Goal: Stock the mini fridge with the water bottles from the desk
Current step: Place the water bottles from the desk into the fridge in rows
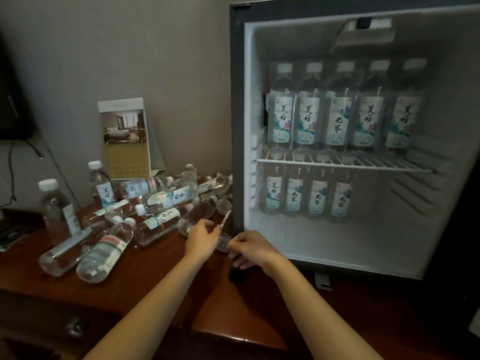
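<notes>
Nearest, lower centre: left hand (201, 237) and right hand (253, 249) both grip one clear water bottle (224, 241) beside the fridge's lower-left corner | left of centre: loose bottles (155, 201) heaped on desk (161, 258) | right, farther: open mini fridge (237, 100), five bottles above wire shelf (337, 162), four below.

Bottles (282, 107) in the fridge (237, 126) carry labels in brush script reading 美好; a second two-character label is not clearly legible.
</notes>
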The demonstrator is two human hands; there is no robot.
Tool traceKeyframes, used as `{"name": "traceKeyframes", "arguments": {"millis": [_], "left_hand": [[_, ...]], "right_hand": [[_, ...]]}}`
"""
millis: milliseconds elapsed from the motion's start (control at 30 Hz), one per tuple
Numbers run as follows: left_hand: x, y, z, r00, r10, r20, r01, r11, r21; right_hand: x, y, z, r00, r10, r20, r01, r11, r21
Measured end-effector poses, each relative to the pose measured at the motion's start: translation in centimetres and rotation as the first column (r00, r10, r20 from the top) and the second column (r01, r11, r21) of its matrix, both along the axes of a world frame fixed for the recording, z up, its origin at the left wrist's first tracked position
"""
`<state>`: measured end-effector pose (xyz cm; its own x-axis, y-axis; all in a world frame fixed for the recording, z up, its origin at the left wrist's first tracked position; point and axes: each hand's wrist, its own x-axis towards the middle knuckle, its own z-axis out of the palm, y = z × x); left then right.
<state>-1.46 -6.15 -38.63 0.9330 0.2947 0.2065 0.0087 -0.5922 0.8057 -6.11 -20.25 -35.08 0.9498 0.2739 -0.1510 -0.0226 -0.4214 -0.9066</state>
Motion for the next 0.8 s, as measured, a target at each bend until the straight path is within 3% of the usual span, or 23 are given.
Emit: {"name": "traceKeyframes", "arguments": {"millis": [133,333,667,800], "left_hand": [[2.4,-0.2,-0.2,0.980,-0.092,-0.178,0.102,0.994,0.045],[4.2,-0.6,-0.3,0.963,-0.144,-0.227,0.102,0.977,-0.190],[1.1,5.0,-0.7,0.942,-0.197,-0.272,0.105,0.943,-0.317],[-1.3,7.6,-0.6,0.908,-0.290,-0.302,0.186,0.926,-0.329]], "right_hand": [[0.4,1.3,-0.9,0.998,0.056,-0.022,-0.057,0.998,-0.038],[0.8,2.3,-2.4,0.996,0.056,-0.066,-0.059,0.997,-0.046],[1.5,5.9,-3.8,0.979,-0.143,-0.148,0.148,0.989,0.025],[1.0,7.4,-3.8,0.956,-0.254,-0.145,0.278,0.942,0.187]]}}
